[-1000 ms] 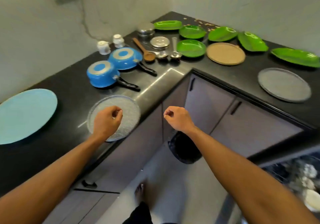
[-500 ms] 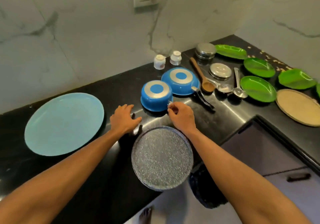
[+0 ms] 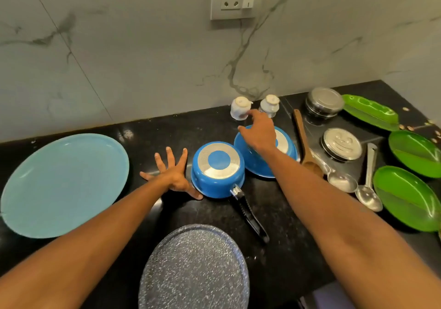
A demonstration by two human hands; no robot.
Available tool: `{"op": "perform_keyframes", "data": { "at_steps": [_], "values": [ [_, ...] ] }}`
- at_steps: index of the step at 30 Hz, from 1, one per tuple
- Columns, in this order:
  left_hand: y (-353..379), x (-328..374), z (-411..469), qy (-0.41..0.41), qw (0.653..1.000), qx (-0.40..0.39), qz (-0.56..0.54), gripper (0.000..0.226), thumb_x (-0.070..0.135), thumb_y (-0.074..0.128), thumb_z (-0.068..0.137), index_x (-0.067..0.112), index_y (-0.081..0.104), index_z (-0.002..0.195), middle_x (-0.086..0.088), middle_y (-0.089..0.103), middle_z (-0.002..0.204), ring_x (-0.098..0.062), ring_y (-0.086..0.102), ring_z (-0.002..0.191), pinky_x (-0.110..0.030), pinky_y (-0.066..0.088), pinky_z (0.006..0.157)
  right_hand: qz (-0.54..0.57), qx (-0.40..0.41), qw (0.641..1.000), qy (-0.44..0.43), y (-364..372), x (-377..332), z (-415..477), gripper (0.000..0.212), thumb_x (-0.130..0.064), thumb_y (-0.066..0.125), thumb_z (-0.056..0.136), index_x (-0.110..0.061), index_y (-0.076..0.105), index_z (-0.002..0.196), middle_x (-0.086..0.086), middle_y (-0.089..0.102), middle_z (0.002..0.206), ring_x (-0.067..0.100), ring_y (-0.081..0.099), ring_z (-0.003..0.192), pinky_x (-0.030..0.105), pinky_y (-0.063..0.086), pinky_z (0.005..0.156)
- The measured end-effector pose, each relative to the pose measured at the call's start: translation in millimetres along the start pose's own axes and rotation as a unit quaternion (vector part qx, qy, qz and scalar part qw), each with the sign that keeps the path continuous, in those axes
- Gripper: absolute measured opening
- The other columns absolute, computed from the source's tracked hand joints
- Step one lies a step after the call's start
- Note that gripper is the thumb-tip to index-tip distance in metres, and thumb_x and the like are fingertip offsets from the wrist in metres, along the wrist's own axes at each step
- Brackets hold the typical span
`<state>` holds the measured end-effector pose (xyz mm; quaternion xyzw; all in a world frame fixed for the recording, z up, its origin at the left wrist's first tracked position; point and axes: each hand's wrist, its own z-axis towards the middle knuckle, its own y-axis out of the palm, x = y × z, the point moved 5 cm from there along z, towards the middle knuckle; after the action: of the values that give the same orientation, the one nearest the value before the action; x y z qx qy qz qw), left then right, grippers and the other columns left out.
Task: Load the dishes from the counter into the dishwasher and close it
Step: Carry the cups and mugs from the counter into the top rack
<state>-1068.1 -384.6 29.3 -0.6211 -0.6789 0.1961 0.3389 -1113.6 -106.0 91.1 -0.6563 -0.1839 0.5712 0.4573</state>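
Two hands are out over the black counter (image 3: 286, 241) in the head view, and neither holds anything. The left hand (image 3: 170, 177) lies flat with fingers spread, its thumb against the upturned blue saucepan (image 3: 217, 167). The right hand (image 3: 259, 132) reaches with loose, straight fingers across a second upturned blue pan (image 3: 248, 158) toward two small white cups (image 3: 239, 108) by the wall; whether a fingertip touches one I cannot tell.

All the dishes remain on the counter, and the dishwasher is out of sight, so loading looks barely begun.

The risk, as I judge it, is in that reach: the cups stand close together and a careless pinch could topple one. The forearm also passes low over the pan and could drag it.

The saucepan's black handle (image 3: 250, 215) points at the speckled grey plate (image 3: 194, 268) (its near rim is cut off). A pale blue plate (image 3: 64, 184) lies left. To the right sit a wooden spoon (image 3: 301, 136), steel lids (image 3: 341, 144), steel spoons (image 3: 368, 191) and green plates (image 3: 408, 196), crowding any sideways lift
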Motion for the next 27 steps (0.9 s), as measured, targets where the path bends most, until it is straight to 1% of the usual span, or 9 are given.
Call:
{"op": "perform_keyframes", "data": {
  "at_steps": [2, 4, 8, 10, 14, 18, 23, 27],
  "values": [
    [-2.4, 1.6, 0.1, -0.013, 1.0, -0.019, 0.008, 0.158, 0.072, 0.085, 0.041, 0.048, -0.037, 0.139, 0.0, -0.056, 0.142, -0.038, -0.045, 0.133, -0.082, -0.007, 0.099, -0.005, -0.024, 1.0, 0.005, 6.0, 2.3, 27.8, 0.066, -0.039, 0.077, 0.078, -0.022, 0.052, 0.136, 0.011, 0.058, 0.126, 0.031, 0.056, 0.117, 0.042, 0.048, 0.092],
    [-3.6, 3.4, 3.2, -0.027, 0.999, -0.032, 0.014, 0.161, 0.071, 0.086, 0.039, 0.049, -0.04, 0.136, 0.0, -0.058, 0.139, -0.038, -0.046, 0.132, -0.082, -0.007, 0.098, -0.008, -0.044, 0.999, 0.015, 12.2, 2.4, 54.8, 0.074, -0.042, 0.076, 0.078, -0.022, 0.045, 0.142, 0.014, 0.054, 0.132, 0.036, 0.052, 0.123, 0.046, 0.047, 0.095],
    [-5.6, 6.4, 5.4, -0.043, 0.998, -0.048, 0.02, 0.165, 0.067, 0.089, 0.035, 0.049, -0.042, 0.134, 0.0, -0.061, 0.136, -0.038, -0.05, 0.128, -0.082, -0.009, 0.099, -0.061, -0.09, 0.994, 0.03, 30.3, 0.1, 85.5, 0.089, -0.051, 0.079, 0.074, -0.026, 0.035, 0.147, 0.015, 0.045, 0.141, 0.042, 0.046, 0.129, 0.051, 0.044, 0.1],
    [-5.6, 7.5, 5.3, -0.049, 0.997, -0.055, 0.021, 0.166, 0.066, 0.09, 0.036, 0.048, -0.043, 0.134, 0.0, -0.061, 0.134, -0.038, -0.05, 0.127, -0.082, -0.009, 0.098, -0.071, -0.109, 0.991, 0.032, 40.7, 0.6, 93.0, 0.095, -0.051, 0.082, 0.073, -0.026, 0.03, 0.149, 0.015, 0.04, 0.145, 0.042, 0.046, 0.13, 0.05, 0.044, 0.101],
    [-6.2, 9.2, 6.7, -0.056, 0.996, -0.066, 0.022, 0.166, 0.065, 0.09, 0.037, 0.047, -0.044, 0.133, 0.0, -0.063, 0.132, -0.038, -0.051, 0.125, -0.082, -0.01, 0.099, -0.069, -0.095, 0.993, 0.029, 47.6, 2.3, 100.7, 0.088, -0.044, 0.083, 0.075, -0.024, 0.034, 0.146, 0.015, 0.039, 0.143, 0.043, 0.049, 0.126, 0.049, 0.047, 0.097],
    [-7.7, 10.7, 5.2, -0.059, 0.996, -0.07, 0.022, 0.165, 0.065, 0.09, 0.038, 0.047, -0.044, 0.133, 0.0, -0.063, 0.133, -0.039, -0.051, 0.125, -0.081, -0.01, 0.099, -0.051, -0.081, 0.995, 0.027, 45.6, 0.5, 99.4, 0.085, -0.045, 0.085, 0.071, -0.023, 0.04, 0.139, 0.013, 0.044, 0.139, 0.039, 0.052, 0.123, 0.047, 0.047, 0.095],
    [-7.0, 8.6, 7.3, -0.056, 0.996, -0.065, 0.025, 0.165, 0.066, 0.089, 0.038, 0.047, -0.044, 0.133, -0.001, -0.062, 0.134, -0.039, -0.051, 0.126, -0.081, -0.01, 0.099, -0.035, -0.053, 0.998, 0.008, 31.7, -10.4, 80.0, 0.083, -0.05, 0.084, 0.069, -0.024, 0.044, 0.136, 0.01, 0.05, 0.134, 0.035, 0.054, 0.12, 0.046, 0.048, 0.093],
    [-8.2, 7.6, 7.4, -0.052, 0.996, -0.059, 0.036, 0.167, 0.07, 0.088, 0.033, 0.047, -0.047, 0.129, -0.002, -0.063, 0.132, -0.041, -0.05, 0.126, -0.082, -0.007, 0.102, -0.068, -0.043, 0.997, -0.019, 7.5, -22.0, 49.1, 0.08, -0.05, 0.083, 0.068, -0.024, 0.044, 0.133, 0.009, 0.051, 0.134, 0.034, 0.055, 0.118, 0.046, 0.049, 0.089]
  ]
}}
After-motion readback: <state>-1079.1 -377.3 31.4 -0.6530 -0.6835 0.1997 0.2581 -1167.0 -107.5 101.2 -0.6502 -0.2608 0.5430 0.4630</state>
